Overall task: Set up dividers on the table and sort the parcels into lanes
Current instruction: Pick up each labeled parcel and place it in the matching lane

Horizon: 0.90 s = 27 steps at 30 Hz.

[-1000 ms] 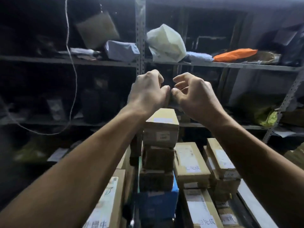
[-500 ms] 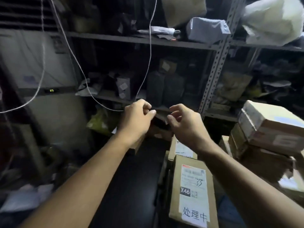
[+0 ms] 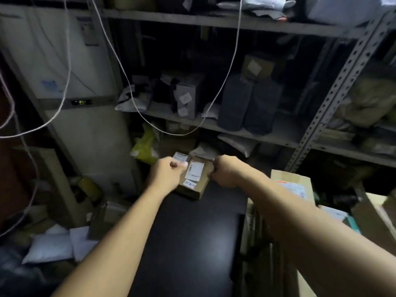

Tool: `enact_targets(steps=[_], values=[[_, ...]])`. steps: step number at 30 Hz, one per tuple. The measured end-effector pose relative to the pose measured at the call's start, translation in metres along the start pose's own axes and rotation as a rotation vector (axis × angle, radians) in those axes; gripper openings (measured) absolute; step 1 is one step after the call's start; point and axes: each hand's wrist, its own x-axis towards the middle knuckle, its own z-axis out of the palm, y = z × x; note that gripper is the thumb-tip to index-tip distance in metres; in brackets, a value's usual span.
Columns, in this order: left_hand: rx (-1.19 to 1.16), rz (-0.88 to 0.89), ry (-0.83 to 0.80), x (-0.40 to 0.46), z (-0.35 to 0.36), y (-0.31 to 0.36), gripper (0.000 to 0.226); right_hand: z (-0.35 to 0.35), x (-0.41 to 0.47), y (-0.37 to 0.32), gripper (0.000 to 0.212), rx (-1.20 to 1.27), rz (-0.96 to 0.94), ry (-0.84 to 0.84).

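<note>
A small cardboard parcel (image 3: 194, 179) with white labels lies at the far end of the black table (image 3: 188, 236). My left hand (image 3: 168, 171) grips its left edge with curled fingers, the thumb over the top. My right hand (image 3: 224, 170) grips the parcel's right edge, fingers curled under out of sight. Both forearms stretch out over the table. To the right of the table stand more cardboard parcels (image 3: 293, 185), one with a printed label. No divider is visible.
Metal shelving (image 3: 235, 125) packed with bags and boxes runs right behind the table. White cables (image 3: 132, 99) hang in loops in front of it. A tall white cabinet (image 3: 90, 133) stands at the left, with white mailer bags (image 3: 53, 247) on the floor.
The view has swung left and downward. Both hands have dropped from chest height to the table's far end and now hold the labelled parcel there.
</note>
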Motion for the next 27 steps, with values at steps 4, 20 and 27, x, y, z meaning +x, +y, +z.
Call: enact_targets(steps=[4,20,27], values=[[0.028,-0.086,-0.099,0.056,0.019,-0.054,0.017,0.034,0.066,-0.002,0.033,0.015,0.105,-0.072],[0.085,-0.265,-0.402,0.199,0.139,-0.208,0.073,0.214,0.240,0.035,0.067,0.595,0.604,-0.078],[0.010,-0.272,-0.413,0.208,0.158,-0.229,0.054,0.240,0.258,0.046,0.052,0.746,0.677,-0.058]])
